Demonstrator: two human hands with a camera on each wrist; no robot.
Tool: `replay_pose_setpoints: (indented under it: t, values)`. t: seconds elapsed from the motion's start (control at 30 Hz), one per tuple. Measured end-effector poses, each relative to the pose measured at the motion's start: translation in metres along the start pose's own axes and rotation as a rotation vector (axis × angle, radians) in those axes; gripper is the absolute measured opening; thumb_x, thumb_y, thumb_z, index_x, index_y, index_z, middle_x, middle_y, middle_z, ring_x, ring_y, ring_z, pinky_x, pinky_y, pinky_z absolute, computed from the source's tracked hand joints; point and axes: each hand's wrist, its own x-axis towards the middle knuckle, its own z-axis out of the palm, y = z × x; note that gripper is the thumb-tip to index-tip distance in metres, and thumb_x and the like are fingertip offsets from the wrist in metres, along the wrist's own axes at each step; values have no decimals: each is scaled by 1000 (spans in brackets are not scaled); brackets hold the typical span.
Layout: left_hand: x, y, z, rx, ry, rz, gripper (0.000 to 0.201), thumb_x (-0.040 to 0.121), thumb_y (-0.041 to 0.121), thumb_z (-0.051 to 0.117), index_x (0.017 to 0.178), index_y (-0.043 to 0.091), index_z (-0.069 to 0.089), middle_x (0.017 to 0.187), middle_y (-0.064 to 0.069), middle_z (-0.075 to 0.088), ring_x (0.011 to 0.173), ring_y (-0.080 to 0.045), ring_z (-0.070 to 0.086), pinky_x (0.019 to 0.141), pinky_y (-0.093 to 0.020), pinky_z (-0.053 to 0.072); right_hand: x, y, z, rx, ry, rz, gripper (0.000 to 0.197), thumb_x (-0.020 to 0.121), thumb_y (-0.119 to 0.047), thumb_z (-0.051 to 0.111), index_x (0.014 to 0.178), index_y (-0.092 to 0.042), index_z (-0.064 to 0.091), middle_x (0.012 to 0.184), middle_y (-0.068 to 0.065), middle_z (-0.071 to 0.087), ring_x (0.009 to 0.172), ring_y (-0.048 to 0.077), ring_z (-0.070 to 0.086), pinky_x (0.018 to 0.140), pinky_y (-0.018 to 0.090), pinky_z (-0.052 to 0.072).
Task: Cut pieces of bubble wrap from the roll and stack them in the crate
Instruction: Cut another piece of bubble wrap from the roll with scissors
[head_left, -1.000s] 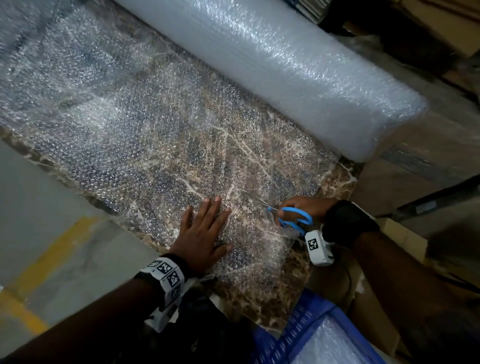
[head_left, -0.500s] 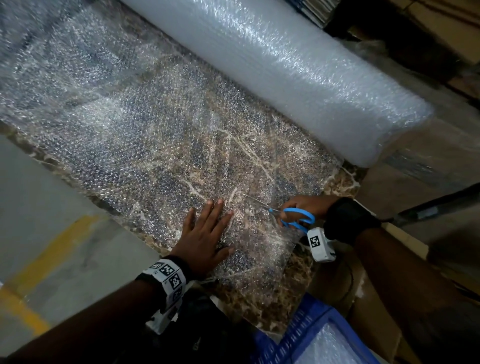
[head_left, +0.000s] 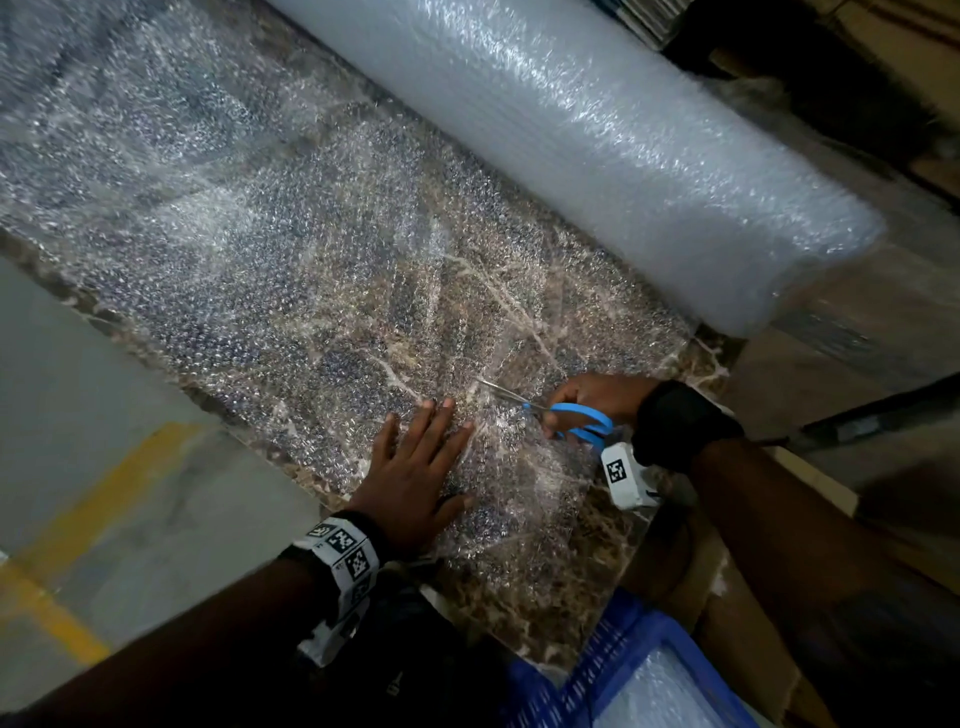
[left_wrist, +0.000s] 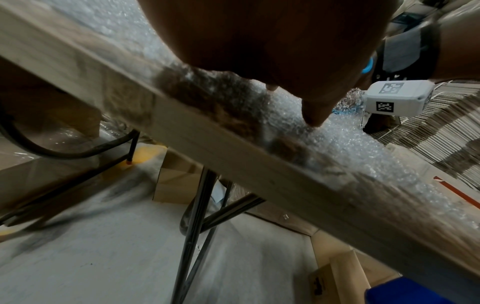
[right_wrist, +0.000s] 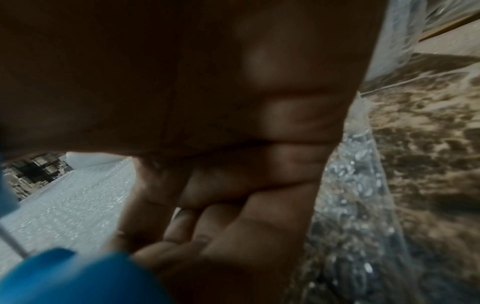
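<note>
A thick roll of bubble wrap lies across the far side of the marble table, and its loose sheet is spread flat toward me. My left hand presses flat on the sheet near the table's front edge, fingers straight. Just to its right, my right hand grips blue-handled scissors, whose metal blades point left into the sheet. In the right wrist view my curled fingers wrap the blue handle. A blue crate holding bubble wrap stands below the table's corner.
Brown cardboard boxes sit to the right of the crate, under my right arm. Grey floor with a yellow line lies to the left of the table. The table's metal legs show in the left wrist view.
The scissors and my right hand have crept a little to the left along the cut. My left hand stays pressed flat on the sheet.
</note>
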Motion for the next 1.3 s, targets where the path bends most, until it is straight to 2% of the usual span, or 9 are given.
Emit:
replay_pose_setpoints:
  t: [0.07,0.17,0.33,0.47,0.67,0.83,0.93,1.07,1.3]
  values:
    - [0,-1,1,-1,-1,5,81,91,72,28,156,26,12,164,-4,-4,151,-26,-5,116,-61,4,0,5,3,-13,36,9,75,65,-75,63,84,-3,71,78,14,71,68,34,63,67,36,50]
    - [0,-1,1,-1,2,6,81,91,72,31,156,26,14,164,-4,-4,151,-26,-5,116,-60,5,-4,15,6,-21,57,4,69,63,-69,68,75,0,66,67,12,66,58,21,58,60,30,46]
    - [0,-1,0,-5,3,8,81,91,70,30,156,26,12,164,-3,-7,150,-25,-7,116,-60,3,-14,23,6,87,21,26,74,70,-72,62,88,0,68,80,24,67,63,26,62,59,31,51]
    - [0,0,-1,-14,-5,6,81,91,70,31,156,28,10,164,-3,-7,150,-25,-8,116,-60,3,-15,12,6,115,-40,8,64,74,-76,53,88,-15,70,78,8,68,64,19,62,60,30,49]
    - [-1,0,-2,-21,-2,10,81,91,70,32,156,28,7,164,-3,-8,150,-25,-9,116,-59,2,-9,-2,-3,140,-84,51,81,76,-75,56,98,1,67,82,15,67,66,22,63,61,30,50]
    - [-1,0,-2,-20,0,14,82,91,70,33,156,28,7,164,-3,-7,150,-26,-7,116,-59,0,-6,-12,-7,92,-93,45,71,69,-80,56,86,-13,70,70,1,65,64,19,62,64,34,50]
    - [-1,-1,-4,-24,3,22,82,91,69,33,156,27,8,164,-3,-5,150,-27,-6,116,-59,-1,-11,-10,-10,118,-92,40,87,66,-79,60,97,1,67,75,10,64,64,23,61,59,30,49]
    - [-1,0,-4,-23,-6,19,82,91,69,34,156,26,10,164,-4,-5,150,-27,-5,116,-60,2,-21,3,-9,138,-81,85,94,52,-88,65,94,-5,69,77,11,66,63,20,63,59,29,51]
    - [-1,0,-3,-25,7,28,81,91,68,37,156,24,15,164,-6,-1,151,-28,-1,115,-61,5,-9,-6,-6,171,-97,71,87,58,-86,65,95,-7,71,81,16,65,65,22,62,60,29,51]
